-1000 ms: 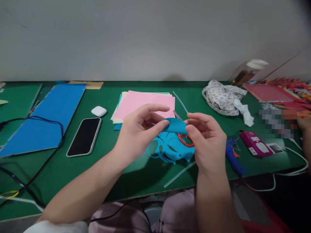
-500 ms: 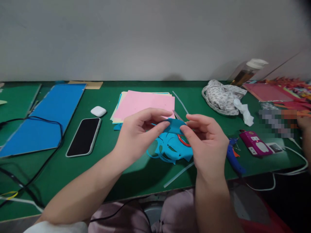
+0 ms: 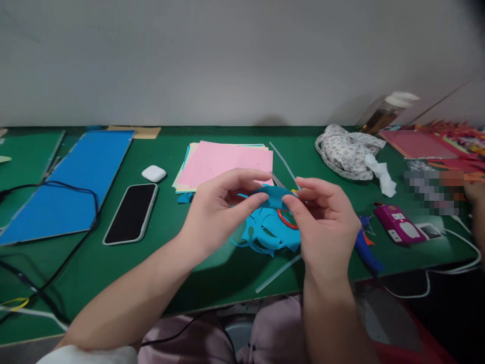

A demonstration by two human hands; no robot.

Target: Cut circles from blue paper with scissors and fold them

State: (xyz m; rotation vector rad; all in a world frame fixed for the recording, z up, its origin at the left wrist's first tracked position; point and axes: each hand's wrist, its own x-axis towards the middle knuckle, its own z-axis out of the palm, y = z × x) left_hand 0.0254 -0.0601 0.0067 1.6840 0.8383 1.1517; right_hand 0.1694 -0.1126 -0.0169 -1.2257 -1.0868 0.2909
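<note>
A small blue paper piece (image 3: 278, 197) is stretched between both hands, above the middle of the table. My left hand (image 3: 222, 212) pinches its left end between thumb and fingers. The right end is pinched by my right hand (image 3: 328, 222). Beneath them lies a loose heap of blue paper scraps (image 3: 267, 235), with the red handle of scissors (image 3: 287, 220) showing among the scraps. Just behind the hands, a stack of coloured sheets has a pink sheet (image 3: 227, 162) on top.
Left on the green table (image 3: 182, 283) are a phone (image 3: 131, 215), a white case (image 3: 153, 174) and a blue board (image 3: 76, 187) with cables. Rightward lie a glue gun (image 3: 367, 253), purple device (image 3: 401, 223), patterned cloth (image 3: 344, 151) and bottle (image 3: 390, 111). Another person's hand (image 3: 475, 194) shows at the right edge.
Both hands have shifted very slightly to the right with the blue paper piece, which now looks more curved. A small yellow spot shows beside the right fingers.
</note>
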